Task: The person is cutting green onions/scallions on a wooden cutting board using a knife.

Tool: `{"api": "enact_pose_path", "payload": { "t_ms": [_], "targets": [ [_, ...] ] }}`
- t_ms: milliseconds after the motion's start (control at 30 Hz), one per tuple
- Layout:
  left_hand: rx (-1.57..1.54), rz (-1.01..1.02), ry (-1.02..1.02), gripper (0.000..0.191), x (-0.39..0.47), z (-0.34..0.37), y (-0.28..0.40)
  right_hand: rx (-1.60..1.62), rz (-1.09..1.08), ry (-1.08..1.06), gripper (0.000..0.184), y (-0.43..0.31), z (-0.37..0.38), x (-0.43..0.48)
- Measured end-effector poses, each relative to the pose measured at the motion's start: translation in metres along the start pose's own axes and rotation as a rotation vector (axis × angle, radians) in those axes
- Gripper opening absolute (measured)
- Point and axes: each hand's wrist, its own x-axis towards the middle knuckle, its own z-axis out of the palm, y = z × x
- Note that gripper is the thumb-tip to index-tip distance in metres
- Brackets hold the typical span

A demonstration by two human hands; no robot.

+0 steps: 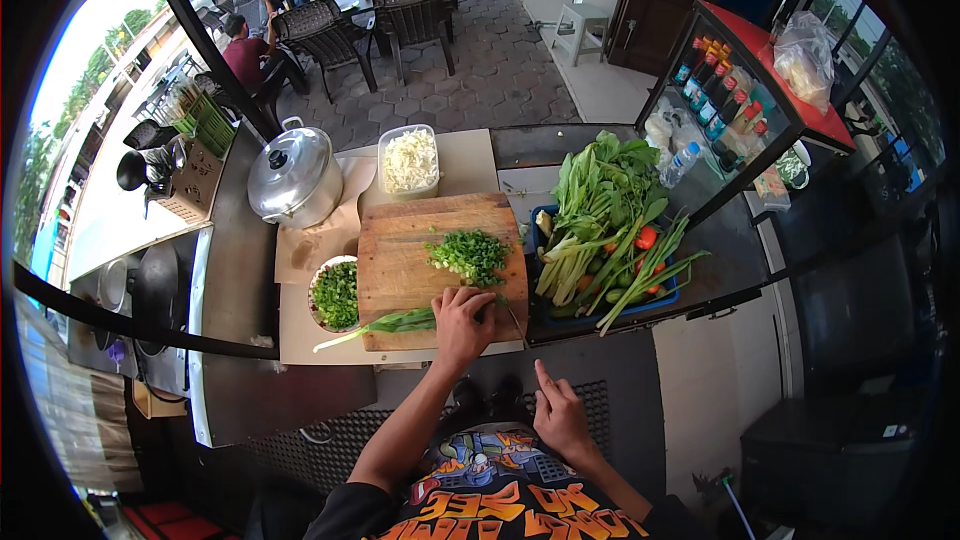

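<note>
On the wooden cutting board (pixel 405 240), my left hand (pixel 463 321) presses down on a bunch of green onions (pixel 401 322), whose white end sticks out past the board's left edge. My right hand (pixel 559 409) grips a knife, its handle mostly hidden in the fingers and its thin blade (pixel 516 324) at the board's right edge beside the left fingertips. Chopped green onion (pixel 472 256) lies in a pile above my left hand. A bowl of chopped greens (pixel 334 292) stands against the board's left side.
A lidded metal pot (pixel 296 178) and a plastic tub of shredded pale vegetable (pixel 409 163) stand behind the board. At the right, a blue crate (pixel 660 305) holds leafy greens and tomatoes (pixel 646 238). Sauce bottles (pixel 709 106) fill a glass case. A person (pixel 246 52) sits beyond the counter.
</note>
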Motion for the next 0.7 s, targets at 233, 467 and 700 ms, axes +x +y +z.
{"api": "enact_pose_path", "payload": {
  "t_ms": [233,467,700],
  "targets": [
    [-0.007,0.039,0.011,0.014,-0.002,0.001,-0.005,-0.003,-0.06,0.057,0.057,-0.002,0.015,0.023],
    [-0.006,0.035,0.006,0.016,-0.002,-0.001,-0.005,-0.078,-0.025,-0.02,0.06,-0.007,0.021,0.028],
    [0.001,0.024,0.008,0.016,-0.002,0.0,-0.003,-0.12,-0.041,-0.023,0.061,-0.006,0.029,0.03]
  ]
}}
